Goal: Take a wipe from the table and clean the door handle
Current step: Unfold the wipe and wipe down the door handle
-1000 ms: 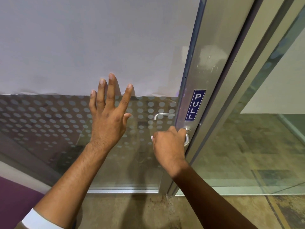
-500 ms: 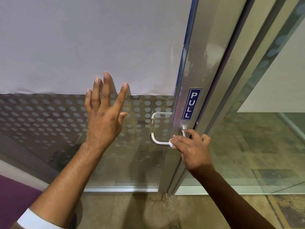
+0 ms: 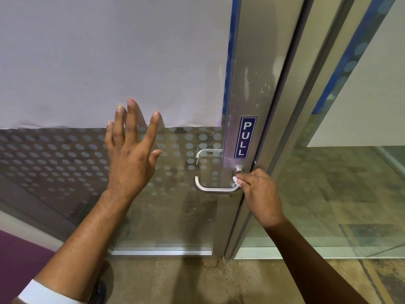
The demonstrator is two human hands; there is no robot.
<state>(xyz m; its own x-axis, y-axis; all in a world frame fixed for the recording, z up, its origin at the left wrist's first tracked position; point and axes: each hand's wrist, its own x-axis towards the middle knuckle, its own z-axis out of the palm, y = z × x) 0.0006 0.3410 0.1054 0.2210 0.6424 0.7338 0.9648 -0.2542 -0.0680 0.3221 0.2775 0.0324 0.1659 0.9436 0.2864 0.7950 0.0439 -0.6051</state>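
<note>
Pinching a small white wipe (image 3: 236, 180), mostly hidden under its fingertips, the right hand (image 3: 259, 195) presses it to the base of the curved brushed-steel door handle (image 3: 215, 189). Left hand (image 3: 131, 159) lies flat, fingers spread, on the dotted glass door (image 3: 54, 154) beside the blue PULL sign (image 3: 245, 137).

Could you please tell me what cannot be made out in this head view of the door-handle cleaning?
- White wipe: mostly hidden inside the right hand.
- Silver metal door handle: its mounted end is covered by that hand.
- Second handle behind the dotted glass door: partly hidden by the frame.
- Table: outside the view.
</note>
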